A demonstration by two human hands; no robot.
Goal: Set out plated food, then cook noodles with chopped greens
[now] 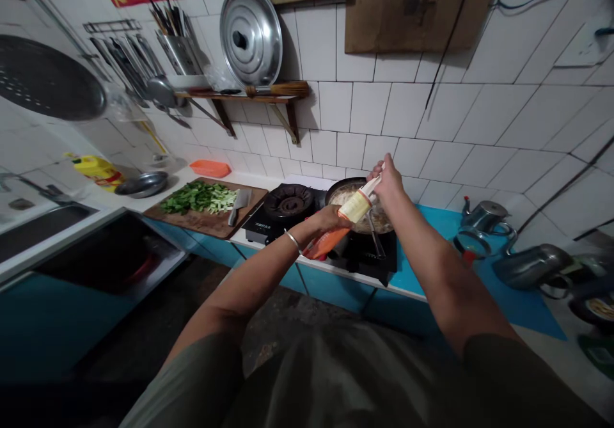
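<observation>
My left hand [330,218] is wrapped around the lower part of an orange and cream packet of dried noodles [355,206], slanted over the stove. At its upper end my right hand [387,180] is closed around pale, stick-like strands that look like noodles; the fingertips are partly hidden. Just behind and beneath the packet is a dark-rimmed pan [341,192] with bubbling, cloudy liquid, sitting on the right burner. A metal utensil [377,239] leans out over the pan's front edge. Packet and hands cover part of the pan.
To the left is an unused black burner [288,201]. Beyond it a wooden cutting board [206,223] carries chopped greens [199,196] and a cleaver [238,206]. Metal kettles [532,265] stand on the blue surface at right. A shelf [240,97] juts from the tiled wall.
</observation>
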